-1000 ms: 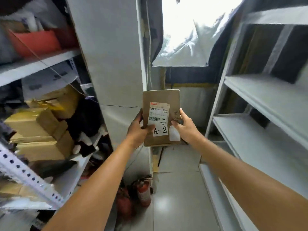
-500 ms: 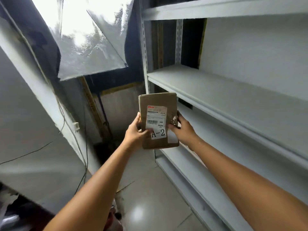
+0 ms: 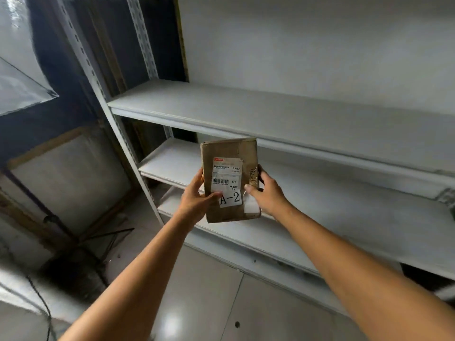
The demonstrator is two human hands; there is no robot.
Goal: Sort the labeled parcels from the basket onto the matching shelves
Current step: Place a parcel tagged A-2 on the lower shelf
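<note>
Brown parcel (image 3: 230,179) marked A-2 held upright before the bare grey shelves (image 3: 283,114), left hand (image 3: 197,200) and right hand (image 3: 267,195) both clasping its side edges. Looks light, stiffish cardboard; edge grip suits.

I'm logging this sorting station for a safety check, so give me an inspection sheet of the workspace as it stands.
Surface: grey metal shelves, several tiers, all visible boards bare; no shelf tags readable.
Job's things: one brown parcel, held upright before the shelves, white label reading A-2 facing the camera; basket not in view.
Clutter: nothing seen on the shelves.
Grips: left hand holds the parcel's left edge, thumb on the label; right hand holds its right edge.
Cables: thin dark cable trailing at lower left.
Surroundings: glossy tiled floor; dark tripod-like stand at left; framed panel against the wall.
</note>
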